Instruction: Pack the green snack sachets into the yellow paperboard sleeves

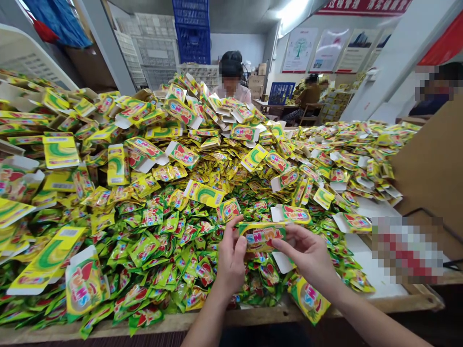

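— Forearms (206,323) nearest, reaching over the wooden tabletop (275,313) rim. Hands?

— Both narrow: left hand (231,255) and right hand (306,255) pinch opposite ends of a yellow printed card packet (262,236).

— Location?

— Held just above a heap of green-and-yellow foil sachets (162,246), loose cards strewn across it. Person (231,79) beyond.
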`<action>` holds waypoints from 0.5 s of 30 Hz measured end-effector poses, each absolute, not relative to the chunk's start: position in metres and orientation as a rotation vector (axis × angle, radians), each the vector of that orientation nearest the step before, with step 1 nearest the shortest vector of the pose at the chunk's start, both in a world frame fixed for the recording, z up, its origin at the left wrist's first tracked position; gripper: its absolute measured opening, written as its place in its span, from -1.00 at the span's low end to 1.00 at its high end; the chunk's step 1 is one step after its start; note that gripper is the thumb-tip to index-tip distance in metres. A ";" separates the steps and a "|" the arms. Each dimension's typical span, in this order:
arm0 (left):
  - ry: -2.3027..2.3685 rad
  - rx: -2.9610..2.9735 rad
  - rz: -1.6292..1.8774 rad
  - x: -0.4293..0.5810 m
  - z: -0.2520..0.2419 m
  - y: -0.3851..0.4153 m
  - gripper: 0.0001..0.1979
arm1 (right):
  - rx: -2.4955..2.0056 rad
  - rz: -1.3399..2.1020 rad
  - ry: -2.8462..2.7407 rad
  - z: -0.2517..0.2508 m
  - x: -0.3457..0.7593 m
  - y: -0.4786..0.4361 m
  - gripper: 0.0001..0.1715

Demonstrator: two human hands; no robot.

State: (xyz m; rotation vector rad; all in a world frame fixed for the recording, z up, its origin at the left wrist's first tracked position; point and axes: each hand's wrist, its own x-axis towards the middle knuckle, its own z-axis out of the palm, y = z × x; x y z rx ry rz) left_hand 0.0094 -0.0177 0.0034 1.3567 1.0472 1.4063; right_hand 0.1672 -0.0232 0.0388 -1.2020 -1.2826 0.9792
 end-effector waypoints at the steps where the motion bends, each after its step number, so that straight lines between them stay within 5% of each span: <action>1: 1.047 1.334 1.417 0.009 0.005 -0.017 -0.58 | -1.200 0.940 -1.276 0.039 0.168 -0.024 -0.71; 5: 0.955 1.235 1.400 0.011 0.008 -0.018 -0.58 | -1.147 0.771 -1.122 0.042 0.171 -0.023 -0.45; 8: 0.868 1.219 1.372 0.013 0.007 -0.020 -0.57 | -1.203 0.968 -1.023 0.042 0.176 -0.023 -0.26; 12: 0.884 1.293 1.197 0.013 0.000 -0.019 -0.49 | -1.320 1.566 -1.092 0.043 0.196 -0.014 -0.54; 15: 1.040 1.370 1.148 0.014 -0.002 -0.016 -0.48 | -1.504 1.563 -1.227 0.068 0.228 0.018 -0.57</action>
